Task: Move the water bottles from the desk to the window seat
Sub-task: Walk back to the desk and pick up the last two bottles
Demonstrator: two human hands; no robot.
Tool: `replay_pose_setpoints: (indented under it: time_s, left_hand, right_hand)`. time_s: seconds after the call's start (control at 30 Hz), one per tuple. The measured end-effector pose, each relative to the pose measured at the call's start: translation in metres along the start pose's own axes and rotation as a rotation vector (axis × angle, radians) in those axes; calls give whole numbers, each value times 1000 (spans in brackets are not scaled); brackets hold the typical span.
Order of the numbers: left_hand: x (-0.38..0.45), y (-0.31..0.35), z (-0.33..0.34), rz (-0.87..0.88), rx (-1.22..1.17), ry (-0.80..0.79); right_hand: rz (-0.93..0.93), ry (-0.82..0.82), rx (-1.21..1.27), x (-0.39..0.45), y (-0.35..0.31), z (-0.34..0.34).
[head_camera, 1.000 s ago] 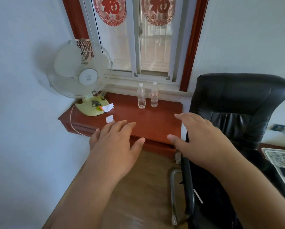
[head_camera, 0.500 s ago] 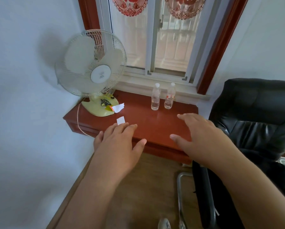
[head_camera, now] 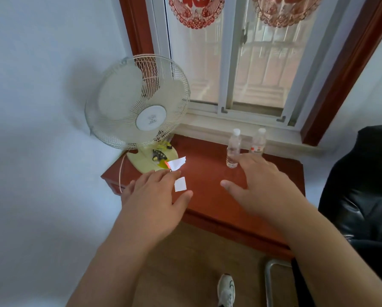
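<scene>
While both hands are stretched forward over the red-brown window seat (head_camera: 207, 173), neither one holds anything; the right hand (head_camera: 261, 185) has its fingers spread and nearly straight, palm down, the thumb pointing to the left, and its fingertips are just in front of the two bottles without a visible contact; the left hand (head_camera: 156, 196) is also flat with relaxed, extended fingers, and it hovers over the left part of the seat, near a small white paper square (head_camera: 180, 184). The clear water bottle (head_camera: 233, 149) stands upright near the back edge of the seat, under the window (head_camera: 241, 63), and the second water bottle (head_camera: 258, 141), with a red and white label, stands upright just to its right; the lower part of this one is hidden behind the right hand. On the left end of the seat stands a cream desk fan (head_camera: 139, 107), and a torn piece of white paper (head_camera: 176, 163) lies on its base. Red paper cuttings (head_camera: 195, 9) hang on the glass; a black leather chair (head_camera: 363, 185) is at the right; a white shoe (head_camera: 226, 289) shows on the wooden floor below.
</scene>
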State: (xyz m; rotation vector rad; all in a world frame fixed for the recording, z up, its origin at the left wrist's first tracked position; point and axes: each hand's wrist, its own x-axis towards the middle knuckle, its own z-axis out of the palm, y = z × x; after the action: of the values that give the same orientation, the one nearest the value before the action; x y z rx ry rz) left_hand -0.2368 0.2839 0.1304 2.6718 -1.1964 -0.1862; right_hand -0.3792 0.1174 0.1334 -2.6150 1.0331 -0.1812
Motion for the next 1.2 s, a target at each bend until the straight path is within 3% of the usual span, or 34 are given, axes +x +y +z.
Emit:
replay_pose_setpoints:
  time_s: [0.43,0.8,1.2]
  left_hand:
    - [185,73,26,46,3,2]
    - [292,114,70,172,4,-61]
    - [407,144,159,261,-136,-203]
  right_hand:
    - [66,46,115,180,92,-17]
    - [156,90,188,236,163,-3]
    - [296,9,207,307,229,57]
